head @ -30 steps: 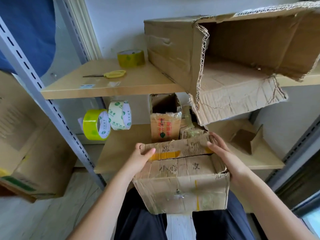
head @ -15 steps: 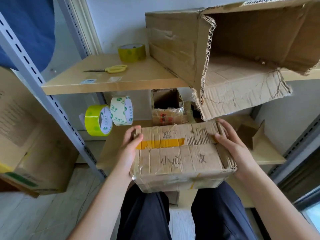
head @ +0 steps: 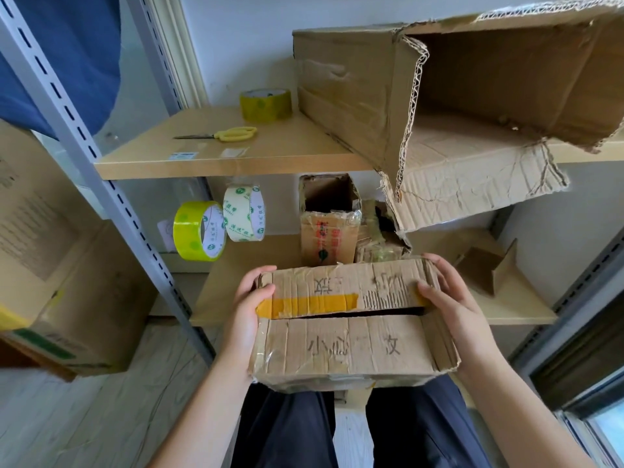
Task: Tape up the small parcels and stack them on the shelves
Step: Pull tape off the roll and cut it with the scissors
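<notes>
Before shelves (head: 236,163), fingers (head: 435,292) around parcel (head: 347,346).

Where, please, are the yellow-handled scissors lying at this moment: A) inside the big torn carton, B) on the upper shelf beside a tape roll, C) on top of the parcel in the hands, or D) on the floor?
B: the scissors lie flat on the upper shelf, near the yellow tape roll.

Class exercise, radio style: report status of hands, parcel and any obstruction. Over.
Left hand and right hand grip parcel ends. Top flaps unsealed, gap showing. Small open box stands on lower shelf just behind.
</notes>
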Demonstrator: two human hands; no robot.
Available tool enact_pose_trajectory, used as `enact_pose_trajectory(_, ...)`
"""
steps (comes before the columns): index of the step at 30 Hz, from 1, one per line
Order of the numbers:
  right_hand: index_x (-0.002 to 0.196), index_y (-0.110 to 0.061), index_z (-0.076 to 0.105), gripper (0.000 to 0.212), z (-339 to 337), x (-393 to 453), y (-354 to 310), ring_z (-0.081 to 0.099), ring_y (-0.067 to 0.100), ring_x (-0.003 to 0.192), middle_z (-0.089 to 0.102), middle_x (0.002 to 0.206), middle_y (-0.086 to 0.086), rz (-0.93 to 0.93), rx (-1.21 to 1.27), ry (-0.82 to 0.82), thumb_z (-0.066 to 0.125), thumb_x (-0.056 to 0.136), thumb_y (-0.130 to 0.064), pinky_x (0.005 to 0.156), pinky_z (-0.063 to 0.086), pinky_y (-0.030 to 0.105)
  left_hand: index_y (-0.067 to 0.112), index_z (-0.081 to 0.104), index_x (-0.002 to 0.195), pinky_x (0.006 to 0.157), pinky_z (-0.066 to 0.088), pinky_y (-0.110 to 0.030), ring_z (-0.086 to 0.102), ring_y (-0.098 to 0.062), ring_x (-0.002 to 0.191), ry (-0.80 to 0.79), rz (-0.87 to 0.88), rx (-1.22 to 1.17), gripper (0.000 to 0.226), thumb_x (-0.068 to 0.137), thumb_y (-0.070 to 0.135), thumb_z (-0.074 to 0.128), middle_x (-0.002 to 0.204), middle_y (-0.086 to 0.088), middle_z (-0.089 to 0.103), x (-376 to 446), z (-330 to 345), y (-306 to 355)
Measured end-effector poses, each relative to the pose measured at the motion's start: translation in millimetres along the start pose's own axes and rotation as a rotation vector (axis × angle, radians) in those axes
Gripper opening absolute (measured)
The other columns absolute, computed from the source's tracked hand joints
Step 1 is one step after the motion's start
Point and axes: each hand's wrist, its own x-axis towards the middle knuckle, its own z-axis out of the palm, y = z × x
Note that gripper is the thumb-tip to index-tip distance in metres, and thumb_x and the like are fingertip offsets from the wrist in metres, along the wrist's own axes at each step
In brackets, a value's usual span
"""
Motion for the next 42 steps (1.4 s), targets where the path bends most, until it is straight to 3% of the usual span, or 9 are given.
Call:
enact_pose_trajectory(8, 0.113, -0.030, 0.061, 0.016, -5, 18, 3, 0.060, 0.009, 0.081, 0.064, 0.096, -0.004, 0.077, -0.049, 0.057, 0.053, 0.100, -0.027, 0.067, 0.050, 0.025, 0.035, 0.073, 0.085, 0.100, 0.041, -0.060, 0.056, -0.045, 0.110, 0.009, -0.020, 0.047, 0.022, 0.072, 0.022, 0.059, 0.109, -0.015, 0.063, 21, 11, -5)
enact_pose_trajectory(11, 0.108, -0.026, 0.061, 0.015, -6, 26, -7, 0.063, 0.017, 0.079, 0.064, 0.097, 0.007, 0.153, -0.001, 0.018, 0.052, 0.101, -0.017, 0.062, 0.055, 0.029, 0.021, 0.069, 0.095, 0.085, 0.049, -0.040, 0.060, -0.033, 0.100, -0.029, -0.084, 0.018, 0.023, 0.073, 0.017, 0.062, 0.100, -0.010, 0.066, 25, 8, 3)
enact_pose_trajectory(14, 0.103, -0.025, 0.064, 0.016, -7, 33, -16, 0.064, 0.030, 0.089, 0.065, 0.105, 0.016, 0.189, -0.155, 0.049, 0.054, 0.099, -0.013, 0.078, 0.054, 0.044, 0.016, 0.066, 0.102, 0.076, 0.054, -0.023, 0.062, -0.030, 0.105, -0.053, -0.081, 0.120, 0.022, 0.090, -0.002, 0.058, 0.101, -0.007, 0.068, 23, 6, 9)
enact_pose_trajectory(19, 0.111, -0.029, 0.064, 0.015, 3, 34, -30, 0.062, 0.021, 0.106, 0.066, 0.113, -0.002, -0.029, -0.643, 0.059, 0.055, 0.100, -0.023, 0.090, 0.049, 0.035, 0.038, 0.074, 0.105, 0.100, 0.047, -0.034, 0.061, -0.014, 0.117, -0.012, -0.063, 0.258, 0.030, 0.094, 0.014, 0.060, 0.120, 0.008, 0.068, 9, 3, 22)
enact_pose_trajectory(23, 0.124, -0.027, 0.059, 0.026, 4, 28, -29, 0.054, 0.020, 0.117, 0.058, 0.124, 0.000, -0.184, -0.883, 0.060, 0.055, 0.099, -0.024, 0.093, 0.041, 0.032, 0.029, 0.067, 0.120, 0.087, 0.043, -0.007, 0.057, 0.008, 0.110, -0.009, 0.066, 0.311, 0.027, 0.099, 0.017, 0.057, 0.121, 0.016, 0.064, -9, 8, 40)
enact_pose_trajectory(29, 0.135, -0.016, 0.054, 0.036, 14, 10, -32, 0.050, 0.024, 0.124, 0.049, 0.139, 0.003, -0.400, -1.070, 0.144, 0.054, 0.099, -0.021, 0.096, 0.035, 0.027, 0.031, 0.060, 0.120, 0.103, 0.038, -0.022, 0.051, -0.003, 0.123, 0.057, 0.248, 0.456, 0.024, 0.100, 0.020, 0.056, 0.124, 0.019, 0.059, -24, 0, 37)
enact_pose_trajectory(34, 0.139, -0.018, 0.049, 0.041, 60, 5, -41, 0.055, 0.021, 0.112, 0.051, 0.135, 0.000, -0.508, -1.088, -0.022, 0.052, 0.099, -0.024, 0.083, 0.038, 0.027, 0.025, 0.060, 0.116, 0.091, 0.041, -0.010, 0.056, 0.003, 0.111, 0.225, 0.265, 0.417, 0.018, 0.099, 0.019, 0.056, 0.116, 0.014, 0.063, -27, -3, 50)
enact_pose_trajectory(39, 0.118, -0.024, 0.056, 0.020, 110, 10, -43, 0.051, 0.000, 0.067, 0.056, 0.110, -0.004, -0.515, -1.017, -0.223, 0.050, 0.099, -0.024, 0.061, 0.040, 0.018, 0.028, 0.059, 0.110, 0.084, 0.046, -0.020, 0.061, -0.003, 0.104, 0.366, 0.260, 0.406, 0.012, 0.098, 0.023, 0.057, 0.108, 0.013, 0.064, -25, -6, 61)
enact_pose_trajectory(42, 0.118, -0.020, 0.055, 0.021, 141, 16, -43, 0.052, 0.005, 0.063, 0.057, 0.092, -0.006, -0.520, -0.967, -0.316, 0.048, 0.099, -0.027, 0.056, 0.036, 0.015, 0.032, 0.059, 0.105, 0.086, 0.052, -0.030, 0.065, -0.009, 0.099, 0.433, 0.287, 0.403, 0.009, 0.098, 0.026, 0.057, 0.104, 0.010, 0.067, -22, -11, 71)
